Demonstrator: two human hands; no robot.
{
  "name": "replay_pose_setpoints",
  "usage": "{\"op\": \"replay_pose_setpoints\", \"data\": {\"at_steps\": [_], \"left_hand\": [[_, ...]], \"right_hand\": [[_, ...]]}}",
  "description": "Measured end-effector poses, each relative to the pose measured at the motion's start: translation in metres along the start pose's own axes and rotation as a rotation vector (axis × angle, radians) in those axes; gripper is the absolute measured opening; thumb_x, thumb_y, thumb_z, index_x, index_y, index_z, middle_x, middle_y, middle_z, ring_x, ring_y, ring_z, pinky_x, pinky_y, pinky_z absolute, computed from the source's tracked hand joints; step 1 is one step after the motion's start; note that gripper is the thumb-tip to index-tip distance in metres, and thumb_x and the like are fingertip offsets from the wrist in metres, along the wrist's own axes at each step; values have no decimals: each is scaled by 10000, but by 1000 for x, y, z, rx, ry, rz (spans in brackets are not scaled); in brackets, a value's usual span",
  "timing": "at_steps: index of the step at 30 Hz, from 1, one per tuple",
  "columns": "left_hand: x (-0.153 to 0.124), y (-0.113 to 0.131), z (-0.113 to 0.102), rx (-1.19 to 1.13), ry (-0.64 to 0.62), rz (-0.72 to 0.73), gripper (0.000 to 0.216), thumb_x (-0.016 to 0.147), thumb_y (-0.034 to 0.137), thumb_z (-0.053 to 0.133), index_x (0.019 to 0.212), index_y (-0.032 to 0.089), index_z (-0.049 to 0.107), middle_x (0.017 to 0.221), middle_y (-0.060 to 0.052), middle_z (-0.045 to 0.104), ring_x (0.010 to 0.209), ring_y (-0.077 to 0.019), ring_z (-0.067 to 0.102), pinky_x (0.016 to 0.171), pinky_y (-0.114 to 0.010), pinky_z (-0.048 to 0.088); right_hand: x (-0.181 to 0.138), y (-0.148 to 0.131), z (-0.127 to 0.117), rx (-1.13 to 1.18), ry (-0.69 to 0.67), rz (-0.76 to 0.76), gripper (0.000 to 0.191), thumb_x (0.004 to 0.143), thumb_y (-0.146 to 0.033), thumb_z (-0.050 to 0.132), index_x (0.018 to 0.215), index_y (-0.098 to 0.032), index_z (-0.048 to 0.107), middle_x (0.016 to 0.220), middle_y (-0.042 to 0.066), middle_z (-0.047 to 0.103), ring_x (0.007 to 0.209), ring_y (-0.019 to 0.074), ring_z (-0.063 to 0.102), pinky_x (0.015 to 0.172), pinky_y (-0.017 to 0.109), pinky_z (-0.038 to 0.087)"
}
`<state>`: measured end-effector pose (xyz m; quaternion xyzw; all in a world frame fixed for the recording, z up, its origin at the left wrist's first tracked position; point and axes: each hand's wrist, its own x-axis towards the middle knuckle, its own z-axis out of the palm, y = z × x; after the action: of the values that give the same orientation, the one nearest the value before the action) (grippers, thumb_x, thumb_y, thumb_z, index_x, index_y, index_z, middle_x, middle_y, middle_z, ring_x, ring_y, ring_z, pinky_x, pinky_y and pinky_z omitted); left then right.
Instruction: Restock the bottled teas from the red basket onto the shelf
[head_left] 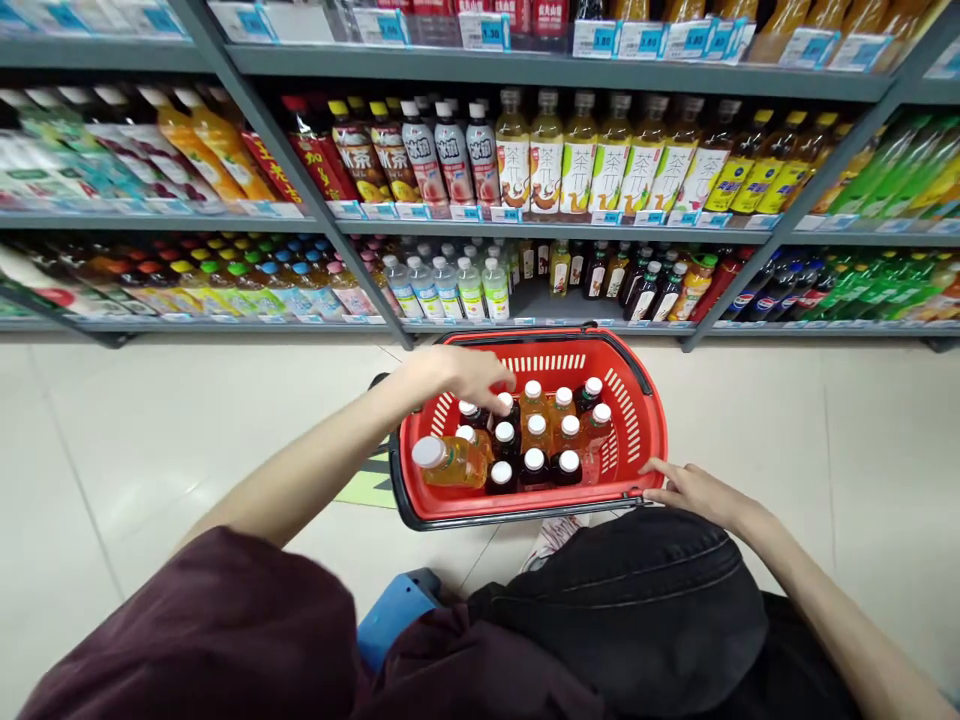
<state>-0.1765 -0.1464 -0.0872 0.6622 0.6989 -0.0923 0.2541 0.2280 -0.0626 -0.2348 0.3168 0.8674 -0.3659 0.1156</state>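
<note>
Reaches with the bare left hand [476,380] into the red plastic basket with black handles [656,425]; holds the fingers half bent at the white cap of a small dark bottle [506,408]; impossible to tell if grasping or only touching; rests the bare right hand [686,488] on the near right rim, not visibly clenched; seems midway, by judgement; inside, many dark and amber bottles with white caps [535,428]; on the lowest grey metal shelf [532,303], a few similar bottles [643,297]; cannot tell if filling or emptying.
</note>
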Motion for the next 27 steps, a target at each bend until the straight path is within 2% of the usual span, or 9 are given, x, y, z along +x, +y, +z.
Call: {"op": "replay_pose_setpoints", "data": {"at_steps": [3,6,9,11,14,17,20,22,27], "left_hand": [[-29,-20,16,129,-268,36,619,634,449,886,1205,267,730,1156,-110,767,1060,-340,689,868,-366,498],[-43,-30,41,161,-334,44,696,532,336,907,1195,234,721,1171,-140,740,1046,-358,681,813,-360,511],[-45,-34,58,115,-270,98,630,517,240,858,1128,200,713,1178,-145,712,1040,-350,666,795,-348,517],[-43,-38,59,90,-229,157,557,555,214,808,1101,203,700,1150,-121,700,1034,-327,657,805,-336,517],[-37,-44,53,67,-132,263,392,677,217,719,1068,223,694,1138,-82,667,1028,-276,652,872,-318,506],[-20,-45,56,-8,7,322,244,835,292,627,1063,225,684,1143,-69,637,1024,-236,656,948,-314,490],[7,-35,78,-5,145,307,253,914,418,581,1019,198,650,1142,-94,621,1048,-247,654,947,-332,507],[24,-23,98,53,243,220,243,912,433,584,981,204,627,1138,-102,634,1041,-270,663,883,-355,527],[38,4,135,190,249,191,111,900,270,516,882,213,611,1039,-99,679,896,-278,702,713,-370,522]], "right_hand": [[2,1,-2,25,-10,-1,525,972,-679,467,1216,-242,625,688,22,685,696,260,655,684,339,447],[4,0,-7,45,-37,11,555,943,-699,498,1201,-226,633,692,23,696,712,262,664,703,343,460],[7,0,-6,42,-17,27,527,917,-684,547,1154,-223,641,677,17,708,708,256,669,699,337,463],[10,1,-2,52,15,50,477,889,-671,603,1046,-224,662,691,24,727,708,249,680,685,324,465],[16,3,4,55,58,89,419,843,-633,698,858,-216,672,716,46,753,717,240,701,667,303,468],[23,3,6,49,108,101,346,797,-545,789,799,-212,697,715,41,762,725,237,712,661,290,466],[27,2,5,45,160,101,248,765,-428,838,777,-210,721,713,28,762,728,229,714,660,280,460],[26,1,4,44,182,100,212,751,-383,853,769,-213,728,713,18,760,722,219,710,641,271,449],[19,-12,1,50,238,97,198,746,-333,869,741,-221,706,686,2,742,676,199,690,585,258,418]]}}
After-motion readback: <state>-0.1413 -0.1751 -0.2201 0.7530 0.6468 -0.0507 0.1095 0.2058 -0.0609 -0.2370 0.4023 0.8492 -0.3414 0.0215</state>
